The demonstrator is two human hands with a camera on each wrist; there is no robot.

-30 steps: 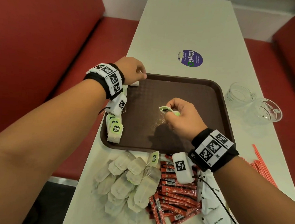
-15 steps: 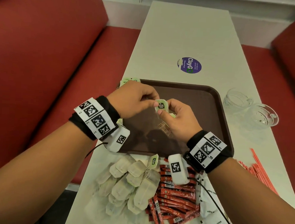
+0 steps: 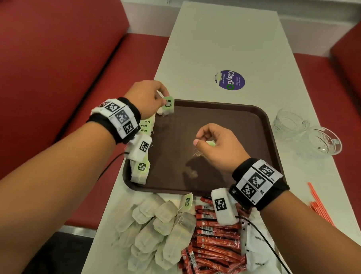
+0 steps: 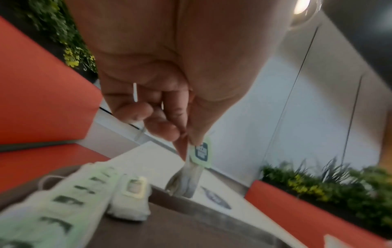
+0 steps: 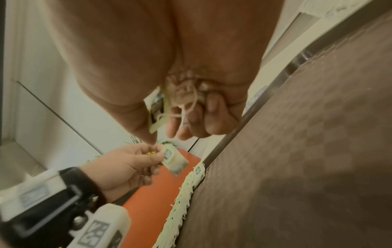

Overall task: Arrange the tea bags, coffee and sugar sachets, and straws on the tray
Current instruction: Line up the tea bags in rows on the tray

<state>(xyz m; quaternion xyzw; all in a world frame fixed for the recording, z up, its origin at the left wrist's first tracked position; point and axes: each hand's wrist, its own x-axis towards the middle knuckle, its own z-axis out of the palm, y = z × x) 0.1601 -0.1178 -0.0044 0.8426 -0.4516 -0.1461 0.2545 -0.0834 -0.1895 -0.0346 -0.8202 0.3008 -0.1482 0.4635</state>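
Holding, left hand (image 3: pixel 147 98): pinches tea bag (image 3: pixel 167 107) over tray (image 3: pixel 264 128) far-left corner.
Right hand (image 3: pixel 218 145): curled round second tea bag (image 3: pixel 210 142), mid-tray.

A brown tray (image 3: pixel 228 110) lies on the white tabletop (image 3: pixel 221 39), with a row of green-tagged tea bags (image 3: pixel 140 172) along its left rim. One more tea bag (image 3: pixel 167 107) hangs over its far left corner, another (image 3: pixel 210 142) over its middle. Near the tray's front lie loose tea bags (image 3: pixel 163 229), red coffee sachets (image 3: pixel 214 244), white sugar sachets (image 3: pixel 261 262) and, rightward, orange straws (image 3: pixel 319 205).
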